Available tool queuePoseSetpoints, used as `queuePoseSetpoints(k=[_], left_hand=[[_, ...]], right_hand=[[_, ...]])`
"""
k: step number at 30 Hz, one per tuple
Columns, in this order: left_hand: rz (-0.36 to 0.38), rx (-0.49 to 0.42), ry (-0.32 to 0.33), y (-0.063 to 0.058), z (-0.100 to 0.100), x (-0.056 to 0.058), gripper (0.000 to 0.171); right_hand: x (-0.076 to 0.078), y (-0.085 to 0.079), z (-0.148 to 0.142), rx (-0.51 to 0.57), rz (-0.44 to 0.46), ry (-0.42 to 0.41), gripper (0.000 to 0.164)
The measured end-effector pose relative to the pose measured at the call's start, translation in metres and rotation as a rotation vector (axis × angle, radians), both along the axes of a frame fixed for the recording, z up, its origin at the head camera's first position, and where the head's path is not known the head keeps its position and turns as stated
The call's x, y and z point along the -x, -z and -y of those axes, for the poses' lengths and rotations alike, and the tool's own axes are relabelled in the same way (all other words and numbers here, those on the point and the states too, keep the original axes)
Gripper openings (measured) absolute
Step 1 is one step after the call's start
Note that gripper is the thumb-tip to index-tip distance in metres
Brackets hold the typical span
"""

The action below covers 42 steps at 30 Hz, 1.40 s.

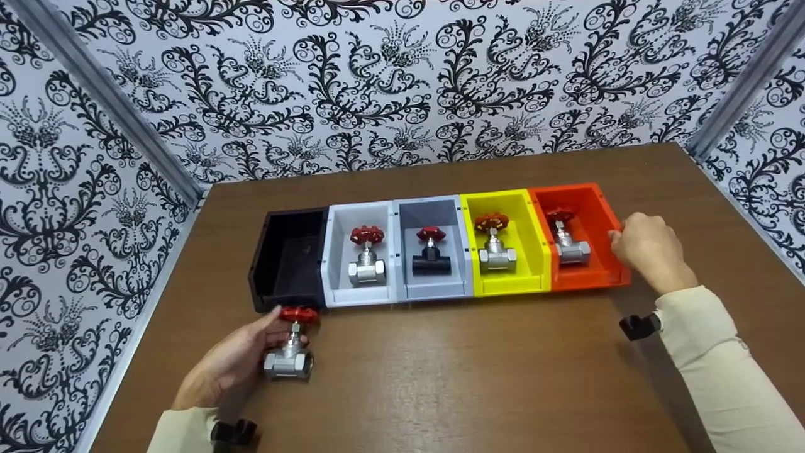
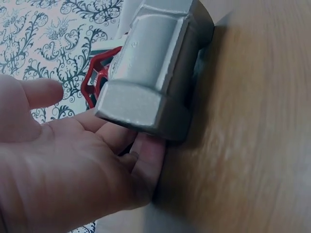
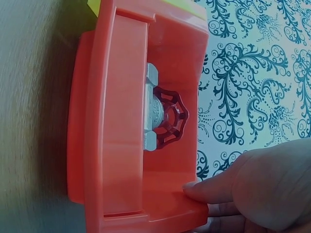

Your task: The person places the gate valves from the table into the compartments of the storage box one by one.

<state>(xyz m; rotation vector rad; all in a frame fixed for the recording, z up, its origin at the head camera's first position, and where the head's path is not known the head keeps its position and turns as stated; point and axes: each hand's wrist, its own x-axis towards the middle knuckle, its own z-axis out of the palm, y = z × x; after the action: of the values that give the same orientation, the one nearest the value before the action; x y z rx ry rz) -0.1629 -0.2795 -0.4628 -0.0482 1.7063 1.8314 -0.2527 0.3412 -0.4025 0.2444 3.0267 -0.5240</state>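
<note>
By the front of the black bin (image 1: 258, 277), my left hand (image 1: 236, 358) has its fingers behind the stem of a silver gate valve (image 1: 288, 363) with a red handwheel. The thumb lies beside the handwheel in the head view. From the left wrist, the valve's hex-ended body (image 2: 141, 63) shows close over the tabletop, with fingertips partly hidden behind it. My right hand (image 1: 651, 248) pinches the right wall of the orange bin (image 3: 121, 116), thumb inside and fingers outside. Inside that bin is another silver valve (image 1: 571, 248) with a red handwheel.
The bins stand joined in a row on the brown table (image 1: 440, 358). White (image 1: 339, 292) and yellow (image 1: 512, 286) bins each hold a silver valve; the grey bin (image 1: 434, 290) holds a black-bodied valve (image 1: 431, 263). Patterned walls (image 1: 390, 82) enclose the back and sides.
</note>
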Motion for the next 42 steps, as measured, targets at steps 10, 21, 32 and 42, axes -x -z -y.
queuePoseSetpoints(k=[10, 21, 32, 42], left_hand=[[-0.028, -0.085, 0.029, -0.0007, 0.0026, -0.0029, 0.034], [-0.075, -0.085, 0.068, 0.0056, 0.006, -0.0018, 0.034], [-0.044, -0.052, 0.055, 0.0036, 0.0043, -0.0033, 0.03], [-0.115, -0.021, 0.115, -0.0008, 0.0063, -0.0024, 0.022]], right_hand=[[0.0, -0.0003, -0.0005, -0.009, -0.012, -0.009, 0.031], [0.0002, 0.001, 0.0002, -0.008, -0.056, -0.023, 0.028], [0.0003, 0.0013, -0.0001, -0.014, -0.054, -0.026, 0.029], [-0.0014, 0.0001, 0.0011, -0.017, -0.037, -0.019, 0.029]])
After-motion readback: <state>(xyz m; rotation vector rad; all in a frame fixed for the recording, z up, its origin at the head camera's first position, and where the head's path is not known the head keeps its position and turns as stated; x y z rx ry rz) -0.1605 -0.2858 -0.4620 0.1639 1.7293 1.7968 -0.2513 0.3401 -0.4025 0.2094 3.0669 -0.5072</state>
